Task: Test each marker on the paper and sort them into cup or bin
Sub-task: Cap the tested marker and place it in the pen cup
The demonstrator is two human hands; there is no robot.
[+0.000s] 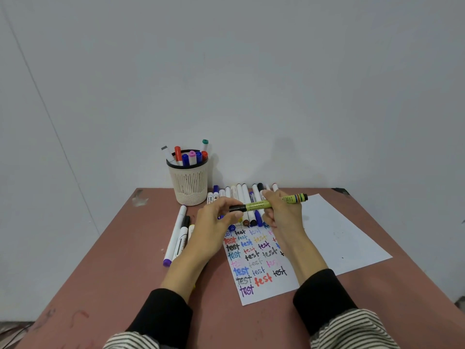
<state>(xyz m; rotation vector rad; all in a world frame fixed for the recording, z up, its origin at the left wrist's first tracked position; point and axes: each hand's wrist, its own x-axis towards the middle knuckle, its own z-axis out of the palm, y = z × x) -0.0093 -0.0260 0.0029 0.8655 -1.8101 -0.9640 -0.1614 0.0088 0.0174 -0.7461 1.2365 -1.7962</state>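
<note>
Both my hands hold a yellow-green marker [259, 204] level above the table. My right hand [281, 212] grips its barrel; my left hand [216, 220] pinches the black cap at its left end. Below lies a white paper [334, 235] with several coloured "test" words on its left half. A row of several markers [241, 195] lies at the paper's far edge, partly hidden by my hands. The cream mesh cup [190, 183] at the back holds several markers. No bin shows in view.
Three markers [177, 235] lie to the left of my left hand, one with a purple end. The reddish table [113, 260] ends against a pale wall at the back. Its left and right edges slope away.
</note>
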